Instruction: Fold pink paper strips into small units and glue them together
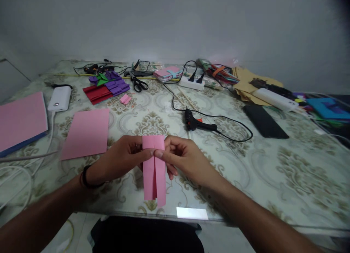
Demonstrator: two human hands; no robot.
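Note:
A pink folded paper hangs upright between my two hands near the table's front edge. Its two side flaps meet along a middle slit, which gapes toward the bottom. My left hand pinches its left side, thumb on the front and fingers behind. From the right, my right hand grips it the same way, and the two thumb tips almost touch at the slit. A flat pink sheet lies on the table to the left of my hands.
Beyond my hands are a black glue gun with its cable, scissors, folded red paper and a white power strip. A black phone lies at right, a white power bank at left.

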